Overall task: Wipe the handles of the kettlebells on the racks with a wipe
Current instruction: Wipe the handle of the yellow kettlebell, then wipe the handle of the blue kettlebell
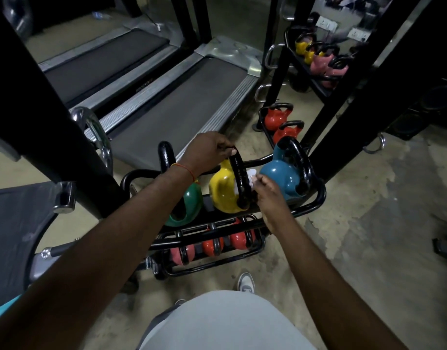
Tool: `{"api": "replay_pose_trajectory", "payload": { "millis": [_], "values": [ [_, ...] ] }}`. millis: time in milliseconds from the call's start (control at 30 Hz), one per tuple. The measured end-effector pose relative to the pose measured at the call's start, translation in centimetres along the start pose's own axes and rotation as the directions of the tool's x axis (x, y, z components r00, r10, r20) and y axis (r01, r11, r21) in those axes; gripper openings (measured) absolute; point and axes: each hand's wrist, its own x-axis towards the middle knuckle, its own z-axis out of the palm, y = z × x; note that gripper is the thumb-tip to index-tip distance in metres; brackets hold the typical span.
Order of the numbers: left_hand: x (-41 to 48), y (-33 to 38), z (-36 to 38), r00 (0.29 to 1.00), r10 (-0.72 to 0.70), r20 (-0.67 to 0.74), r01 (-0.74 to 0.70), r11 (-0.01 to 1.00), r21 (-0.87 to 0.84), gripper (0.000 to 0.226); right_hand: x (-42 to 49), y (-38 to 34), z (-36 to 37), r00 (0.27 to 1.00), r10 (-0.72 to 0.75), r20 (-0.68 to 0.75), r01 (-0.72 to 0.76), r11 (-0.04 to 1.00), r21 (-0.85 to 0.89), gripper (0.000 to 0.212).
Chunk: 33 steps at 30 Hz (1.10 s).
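On the top shelf of a black rack (316,200) stand a green kettlebell (192,203), a yellow kettlebell (221,190) and a blue kettlebell (280,175), each with a black handle. My left hand (207,152) grips the top of the yellow kettlebell's handle (239,178). My right hand (270,195) pinches a white wipe (251,176) against the right side of that handle. Several red kettlebells (239,238) sit on the lower shelf.
Two treadmills (172,107) lie behind the rack. A mirror at the right reflects a second rack with red kettlebells (275,117) and, higher up, yellow and pink ones. Black machine posts stand left and right. My shoe (246,281) rests on the concrete floor.
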Motion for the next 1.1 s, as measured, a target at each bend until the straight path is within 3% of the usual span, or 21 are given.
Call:
{"api": "replay_pose_trajectory", "payload": {
  "millis": [100, 200, 300, 400, 500, 600, 700, 767, 867, 933, 1000, 1100],
  "values": [
    [0.0, 0.4, 0.3, 0.999, 0.036, -0.029, -0.036, 0.999, 0.02, 0.02, -0.4, -0.6, -1.3, 0.998, 0.051, -0.044, -0.039, 0.972, 0.233, 0.018],
    [0.4, 1.7, 1.1, 0.993, 0.102, -0.055, -0.1, 0.995, 0.03, 0.018, -0.8, -1.8, -3.3, 0.993, 0.12, 0.01, -0.11, 0.869, 0.483, 0.02],
    [0.7, 5.1, 2.0, 0.989, 0.144, -0.033, -0.147, 0.98, -0.134, 0.016, -1.3, -2.7, -5.3, 0.989, 0.143, 0.035, -0.137, 0.809, 0.572, 0.028],
    [1.0, 8.0, 3.3, 0.976, 0.123, 0.179, -0.056, 0.939, -0.339, 0.021, -1.4, -3.3, -6.9, 0.988, 0.153, 0.015, -0.134, 0.806, 0.577, 0.035],
    [1.7, 8.7, 4.9, 0.943, 0.102, 0.318, 0.015, 0.938, -0.347, 0.022, -1.6, -4.1, -8.1, 0.985, 0.175, 0.013, -0.151, 0.811, 0.565, 0.039],
    [1.8, 9.1, 6.1, 0.951, 0.048, 0.307, 0.102, 0.886, -0.453, 0.016, -2.1, -4.5, -8.9, 0.986, 0.165, 0.009, -0.147, 0.855, 0.497, 0.051],
    [1.6, 9.9, 6.3, 0.936, -0.002, 0.353, 0.203, 0.821, -0.534, 0.017, -2.2, -4.3, -9.2, 0.986, 0.033, -0.165, 0.023, 0.946, 0.323, 0.018],
    [1.4, 10.5, 6.2, 0.922, -0.022, 0.386, 0.257, 0.78, -0.571, 0.019, -2.1, -4.1, -9.2, 0.947, -0.085, -0.309, 0.148, 0.972, 0.185, 0.009],
    [1.0, 11.0, 6.2, 0.921, -0.078, 0.382, 0.319, 0.713, -0.625, 0.021, -3.0, -3.7, -9.0, 0.78, -0.333, -0.53, 0.308, 0.941, -0.138, 0.013],
    [0.9, 10.9, 6.3, 0.922, -0.115, 0.371, 0.347, 0.671, -0.656, 0.022, -4.0, -3.5, -8.5, 0.667, -0.557, -0.495, 0.393, 0.827, -0.401, 0.018],
    [0.9, 10.9, 6.4, 0.913, -0.114, 0.391, 0.369, 0.636, -0.677, 0.022, -4.0, -2.9, -8.0, 0.719, -0.606, -0.341, 0.414, 0.767, -0.49, 0.026],
    [0.8, 11.4, 6.6, 0.893, -0.068, 0.444, 0.391, 0.605, -0.694, 0.023, -3.3, -2.6, -7.8, 0.857, -0.43, -0.284, 0.332, 0.882, -0.333, 0.038]
  ]
}}
